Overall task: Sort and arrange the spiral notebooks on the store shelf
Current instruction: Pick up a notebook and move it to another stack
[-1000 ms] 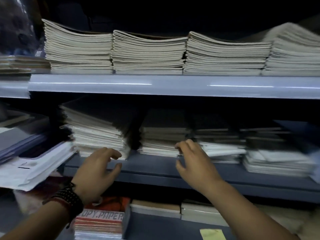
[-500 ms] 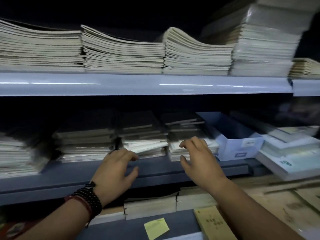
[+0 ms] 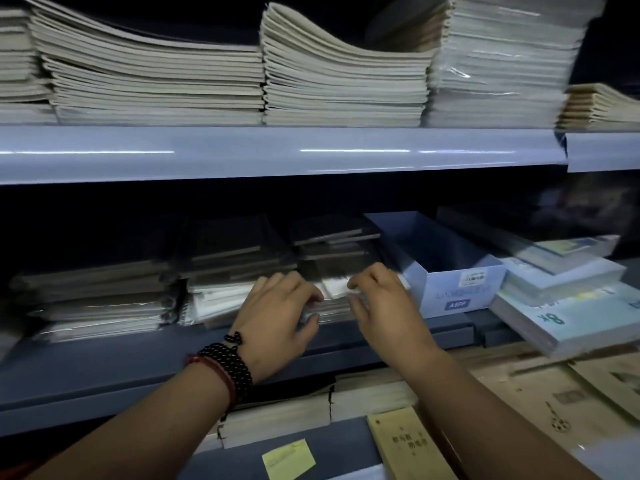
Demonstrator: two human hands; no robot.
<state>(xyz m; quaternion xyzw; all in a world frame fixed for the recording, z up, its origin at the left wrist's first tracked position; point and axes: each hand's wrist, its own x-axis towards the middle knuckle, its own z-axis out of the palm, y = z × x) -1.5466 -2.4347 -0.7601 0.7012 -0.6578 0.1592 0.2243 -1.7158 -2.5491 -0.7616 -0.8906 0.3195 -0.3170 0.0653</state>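
Several stacks of plastic-wrapped spiral notebooks lie on the dim middle shelf (image 3: 104,368). One stack (image 3: 100,299) sits at the left, another (image 3: 221,268) in the middle, a third (image 3: 332,247) to its right. My left hand (image 3: 277,317), with bead bracelets on the wrist, has its fingers curled on the front edge of the third stack's lower notebooks. My right hand (image 3: 384,303) pinches the shiny wrapped notebook (image 3: 334,284) at that same stack's front, fingers curled over its edge.
A blue open box (image 3: 457,289) stands right of the hands. Wrapped paper packs (image 3: 568,306) lean at the far right. The upper shelf (image 3: 277,150) carries tall piles of thin exercise books. A yellow sticky note (image 3: 289,459) and a tan booklet (image 3: 408,445) lie below.
The view swung right along the shelf. Both hands moved forward from hovering in front of the stacks onto the front edge of the third stack and curled onto it.
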